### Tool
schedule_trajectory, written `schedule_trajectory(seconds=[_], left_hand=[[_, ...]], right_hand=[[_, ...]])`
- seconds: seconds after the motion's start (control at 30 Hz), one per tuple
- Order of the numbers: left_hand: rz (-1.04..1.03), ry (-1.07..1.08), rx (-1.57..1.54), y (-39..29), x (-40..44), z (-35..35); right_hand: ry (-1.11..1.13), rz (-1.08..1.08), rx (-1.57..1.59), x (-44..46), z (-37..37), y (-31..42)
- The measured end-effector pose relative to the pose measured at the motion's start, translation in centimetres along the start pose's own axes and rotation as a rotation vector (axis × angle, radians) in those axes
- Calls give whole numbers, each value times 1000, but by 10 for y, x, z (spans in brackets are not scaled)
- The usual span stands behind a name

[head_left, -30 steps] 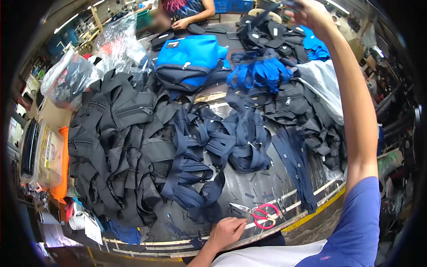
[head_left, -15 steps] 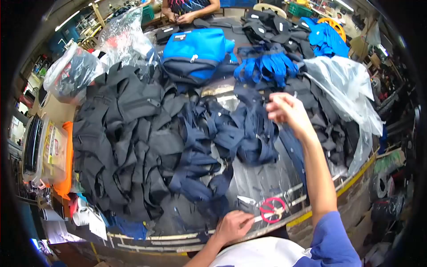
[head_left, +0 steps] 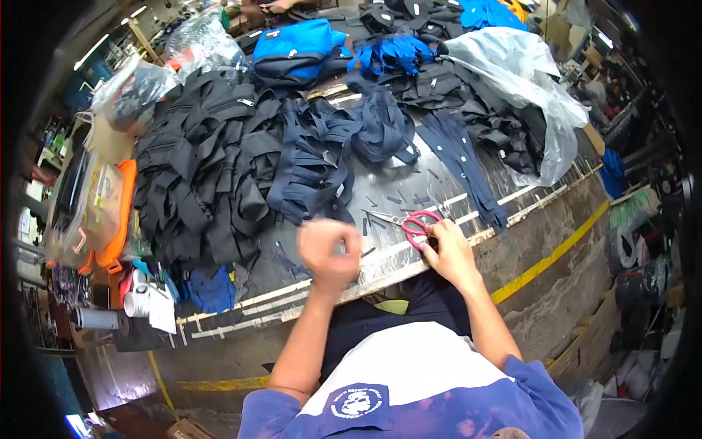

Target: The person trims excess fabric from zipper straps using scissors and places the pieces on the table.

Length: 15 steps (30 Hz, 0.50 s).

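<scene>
My right hand (head_left: 449,252) rests at the table's front edge, its fingers closed on the pink handles of the scissors (head_left: 415,223), whose blades lie on the tabletop pointing left. My left hand (head_left: 329,252) is raised over the front edge, blurred, with its fingers curled; whether it holds anything is hidden. Just beyond it lies a pile of navy strap pieces (head_left: 311,157). Small dark scraps (head_left: 395,200) are scattered past the scissors. A long navy strip (head_left: 462,164) lies to the right of them.
Black fabric pieces (head_left: 197,161) are heaped at the left, a blue bag (head_left: 292,51) stands at the back, and clear plastic (head_left: 512,62) covers part of the right pile. An orange-lidded box (head_left: 99,208) stands at far left. Another person's hands (head_left: 276,6) show at the top.
My right hand has come down from the raised position to the scissors. My left hand has lifted from the table edge. The view has tilted down.
</scene>
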<state>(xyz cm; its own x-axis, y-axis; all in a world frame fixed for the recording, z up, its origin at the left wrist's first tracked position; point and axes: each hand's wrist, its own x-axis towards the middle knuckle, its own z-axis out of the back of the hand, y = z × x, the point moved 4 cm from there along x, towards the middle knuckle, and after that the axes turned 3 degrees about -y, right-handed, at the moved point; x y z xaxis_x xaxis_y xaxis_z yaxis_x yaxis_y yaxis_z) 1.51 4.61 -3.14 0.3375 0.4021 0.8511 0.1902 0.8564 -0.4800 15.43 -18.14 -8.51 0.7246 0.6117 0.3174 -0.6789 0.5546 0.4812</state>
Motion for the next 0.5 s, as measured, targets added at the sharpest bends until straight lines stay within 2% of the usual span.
schedule_trajectory(seconds=[0.03, 0.1, 0.13, 0.2, 0.23, 0.27, 0.37, 0.47, 0.5], left_hand=[[111, -151, 82, 12, 8, 7], [242, -247, 327, 38, 21, 15], [223, -269, 332, 54, 20, 20], [677, 269, 2, 110, 5, 11], [893, 548, -168, 107, 5, 7], [875, 541, -152, 100, 13, 13], [1173, 212, -994, 61, 24, 29], [1165, 137, -863, 46, 14, 50], [1155, 96, -805, 45, 9, 58]], right_hand=[[-66, 55, -27, -4, -3, -2], [-94, 44, -11, -8, -13, -16], [-109, 11, 6, -7, -17, -23], [-134, -9, 42, -7, -14, -25], [-102, 6, 9, -7, -13, -25], [-73, 19, -22, -6, -12, -26], [-47, 58, -45, 5, -13, -32], [0, 117, -56, -2, -20, -41], [9, 62, 25, -4, -18, -44]])
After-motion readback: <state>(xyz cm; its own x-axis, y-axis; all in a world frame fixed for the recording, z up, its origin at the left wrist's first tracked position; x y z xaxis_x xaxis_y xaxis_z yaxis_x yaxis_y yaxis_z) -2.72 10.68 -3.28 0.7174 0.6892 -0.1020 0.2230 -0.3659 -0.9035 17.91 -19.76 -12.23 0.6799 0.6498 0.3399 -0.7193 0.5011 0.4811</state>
